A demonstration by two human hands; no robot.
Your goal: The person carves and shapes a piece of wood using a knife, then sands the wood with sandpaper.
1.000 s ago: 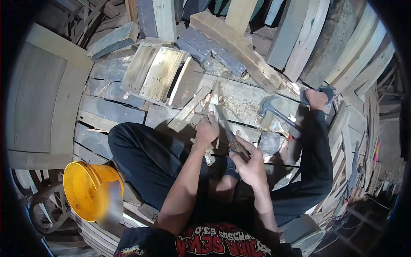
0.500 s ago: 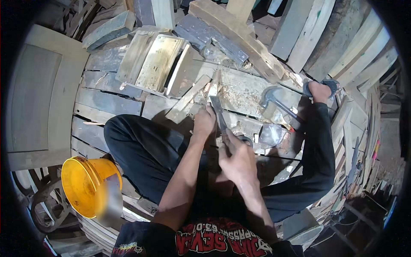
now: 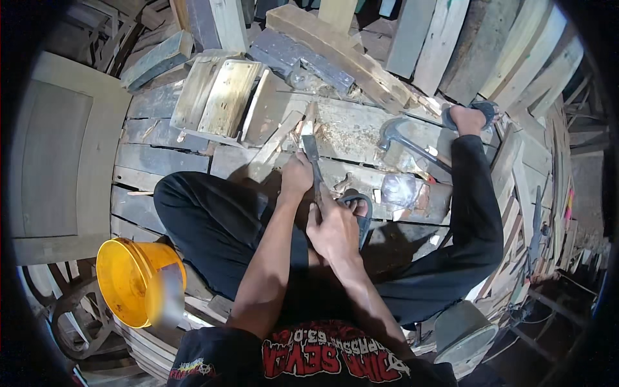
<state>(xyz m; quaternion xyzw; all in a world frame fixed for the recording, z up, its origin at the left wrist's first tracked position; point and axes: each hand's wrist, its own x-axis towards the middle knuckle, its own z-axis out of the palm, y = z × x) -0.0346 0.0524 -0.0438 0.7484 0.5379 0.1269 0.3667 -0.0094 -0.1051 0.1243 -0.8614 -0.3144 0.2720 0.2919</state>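
My left hand (image 3: 297, 174) is closed around a narrow, pale strip of wood (image 3: 309, 120), whose far end points away from me. My right hand (image 3: 336, 227), nearer me, has its fingers wrapped around the handle end of a dark flat-bladed tool (image 3: 311, 148). The blade lies along the strip, right beside my left fingers, and hides part of the wood. Whether it is a chisel or a knife I cannot tell. Just left of the strip, a longer flat wood piece (image 3: 276, 142) rests on the planks. A sandaled foot (image 3: 361, 208) shows beside my right hand.
A claw hammer (image 3: 412, 143) lies to the right, with a clear plastic bag (image 3: 400, 189) nearer me. A small wooden box-like piece (image 3: 222, 97) stands ahead left. Thick beams (image 3: 342, 48) lie beyond. A yellow bucket (image 3: 122, 284) is at lower left. My other foot (image 3: 469, 120) is far right.
The whole view has shifted slightly. My right hand has moved left with the bladed tool, exposing the sandaled foot beside it. My left hand keeps its place at the strip.
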